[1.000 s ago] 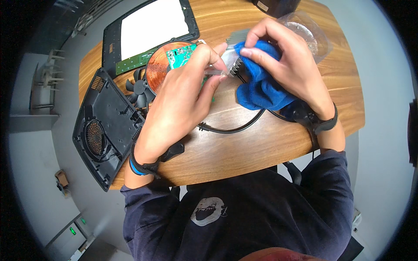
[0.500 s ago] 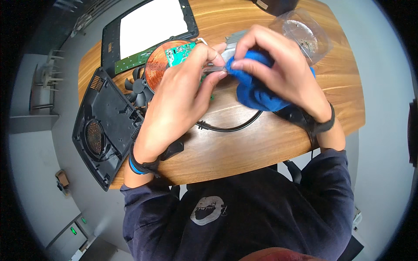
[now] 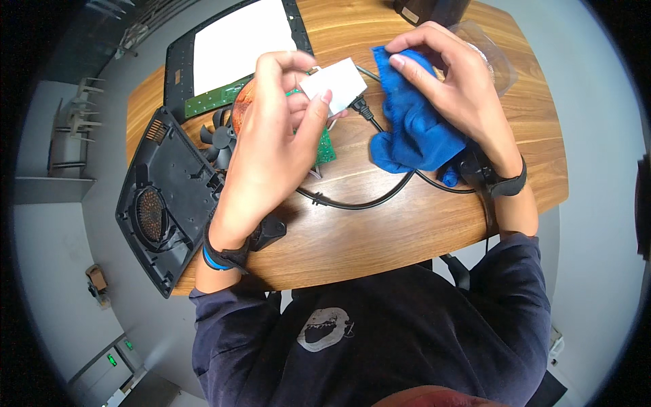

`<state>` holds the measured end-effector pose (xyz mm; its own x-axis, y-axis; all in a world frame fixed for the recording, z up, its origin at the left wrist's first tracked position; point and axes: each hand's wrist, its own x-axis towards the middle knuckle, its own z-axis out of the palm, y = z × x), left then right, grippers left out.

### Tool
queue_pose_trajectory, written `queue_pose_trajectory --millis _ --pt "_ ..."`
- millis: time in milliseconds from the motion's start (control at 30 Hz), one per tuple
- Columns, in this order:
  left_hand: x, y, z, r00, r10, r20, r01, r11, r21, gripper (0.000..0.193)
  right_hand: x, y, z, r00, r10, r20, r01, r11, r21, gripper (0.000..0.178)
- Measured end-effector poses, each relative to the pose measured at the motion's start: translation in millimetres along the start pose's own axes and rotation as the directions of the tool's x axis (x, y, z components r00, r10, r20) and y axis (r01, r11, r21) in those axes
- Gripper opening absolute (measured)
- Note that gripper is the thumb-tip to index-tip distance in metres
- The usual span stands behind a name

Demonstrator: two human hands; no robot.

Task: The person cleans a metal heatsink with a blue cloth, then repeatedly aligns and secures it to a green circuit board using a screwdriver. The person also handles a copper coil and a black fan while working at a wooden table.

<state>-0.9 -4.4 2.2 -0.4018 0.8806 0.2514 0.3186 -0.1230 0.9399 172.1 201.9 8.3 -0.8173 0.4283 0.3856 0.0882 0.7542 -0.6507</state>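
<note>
Between the thumb and fingers of my left hand (image 3: 274,129) is a flat white rectangular piece (image 3: 338,83), its smooth face turned up. My right hand (image 3: 451,85) pinches the upper edge of a blue cloth (image 3: 417,125), which hangs down to the tabletop, apart from the white piece. Partly hidden under my left hand lie a green circuit board (image 3: 326,146) and a round copper coil (image 3: 243,102).
A black plastic housing half (image 3: 180,186) and a small black fan (image 3: 219,138) lie left. A dark panel with a white sheet (image 3: 241,44) is at the back. A black power cable (image 3: 356,205) loops across the wooden table (image 3: 380,237). A clear plastic container (image 3: 502,64) stands back right.
My hands have parted. The right hand has drawn the blue cloth away to the right and up; the piece in my left hand now shows its flat white face.
</note>
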Motion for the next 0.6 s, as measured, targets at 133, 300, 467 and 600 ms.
queue_pose_trajectory --millis 133,300,467,600 --pt "8.8 6.8 -4.7 0.996 -0.026 0.090 0.032 0.997 -0.069 0.044 -5.6 -14.4 -2.2 0.996 -0.021 0.082 0.006 0.984 0.181 0.040" --pt "-0.3 10.3 1.1 0.996 0.003 0.085 -0.004 1.000 0.008 0.042 -9.1 -26.6 -1.3 0.993 -0.109 0.051 0.102 0.987 0.126 0.047" --pt "2.3 4.7 -3.6 0.995 -0.050 0.089 0.031 0.979 0.202 0.033 -6.1 -23.4 -1.2 0.984 -0.176 -0.011 0.174 0.960 0.218 0.043" --pt "2.9 9.9 -3.1 0.998 -0.060 0.024 0.050 0.954 0.296 0.017 -5.9 -13.2 -3.7 0.950 -0.308 -0.051 0.312 0.940 0.141 0.035"
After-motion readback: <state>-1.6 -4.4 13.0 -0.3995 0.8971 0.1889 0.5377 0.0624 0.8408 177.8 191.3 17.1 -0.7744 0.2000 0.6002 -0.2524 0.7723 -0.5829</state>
